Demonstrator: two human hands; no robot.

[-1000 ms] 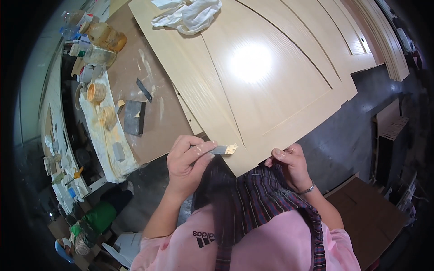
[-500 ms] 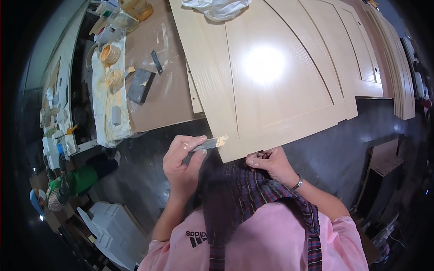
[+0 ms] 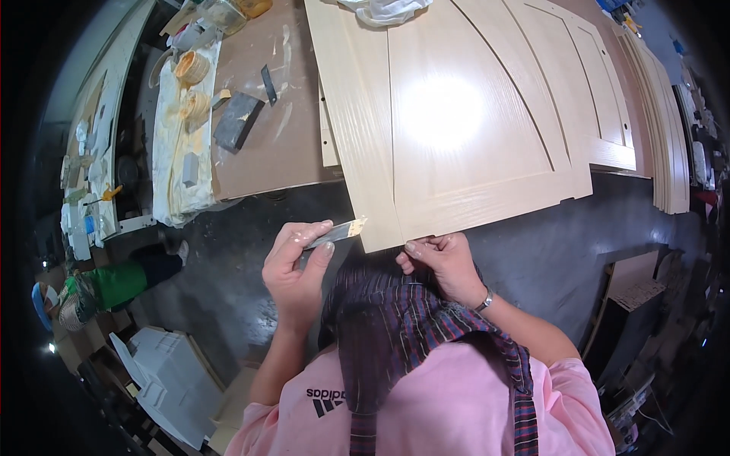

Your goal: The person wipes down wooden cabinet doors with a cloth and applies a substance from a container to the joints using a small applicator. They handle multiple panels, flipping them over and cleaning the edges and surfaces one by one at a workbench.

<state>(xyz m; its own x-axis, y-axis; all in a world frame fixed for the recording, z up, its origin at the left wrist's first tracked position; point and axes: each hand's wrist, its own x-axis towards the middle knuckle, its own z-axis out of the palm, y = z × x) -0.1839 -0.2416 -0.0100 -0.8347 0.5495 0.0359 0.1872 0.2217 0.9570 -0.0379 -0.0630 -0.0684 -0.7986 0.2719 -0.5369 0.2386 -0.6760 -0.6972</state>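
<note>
My left hand (image 3: 293, 266) pinches a flat grey putty knife (image 3: 332, 235) between thumb and fingers. Cream-coloured filler (image 3: 357, 226) coats its tip, which is beside the near left corner of a pale wood-grain door panel (image 3: 471, 186). Pale smears mark the fingers. At the panel's near edge, right of that corner, is my right hand (image 3: 449, 266), its fingers curled in and its thumb against the edge. Whatever its fingertips hold, if anything, is too small to make out. A striped dark apron (image 3: 411, 319) lies below both hands.
On the brown table at left lie a dark block (image 3: 238, 121), a thin dark blade (image 3: 269, 84) and open tubs of orange-tan paste (image 3: 192, 68). A white cloth (image 3: 388, 9) rests on the panel. More panels (image 3: 661, 129) stand at right. Another person (image 3: 106, 287) is far left.
My right hand has shifted left along the panel's near edge, its fingers more curled. My left hand, still holding the putty knife, has drawn slightly left and away from the panel's surface.
</note>
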